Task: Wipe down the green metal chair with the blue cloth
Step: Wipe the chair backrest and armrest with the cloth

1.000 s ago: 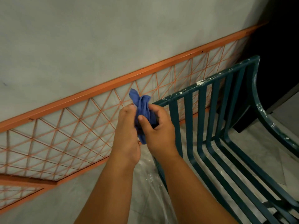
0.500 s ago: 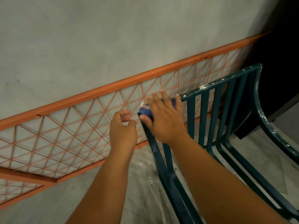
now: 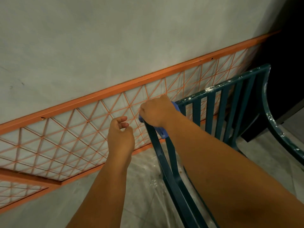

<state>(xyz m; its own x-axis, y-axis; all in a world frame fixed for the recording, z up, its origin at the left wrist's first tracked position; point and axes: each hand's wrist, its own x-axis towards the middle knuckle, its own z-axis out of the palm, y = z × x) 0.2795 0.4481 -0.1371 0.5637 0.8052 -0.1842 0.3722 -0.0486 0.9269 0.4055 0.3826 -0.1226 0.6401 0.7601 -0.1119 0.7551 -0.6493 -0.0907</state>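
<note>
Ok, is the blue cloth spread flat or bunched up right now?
Bunched. The right hand grips the blue cloth over the green chair corner; only small wads poke out around the hand.

Light dim and even, soft, warm-grey; no hard source in view. Wall (image 3: pixel 115 38) far ahead evenly lit, without glare. Far right corner (image 3: pixel 289 46) drops to near black, detail lost there. My forearms near the bottom edge darken toward the right. Faint soft shadow behind the orange lattice (image 3: pixel 74 137). Wide-angle bend: the orange rail slants and straight bars curve toward the right edge. Overall slightly soft, compressed-looking; no strong motion blur on my hands.
</note>
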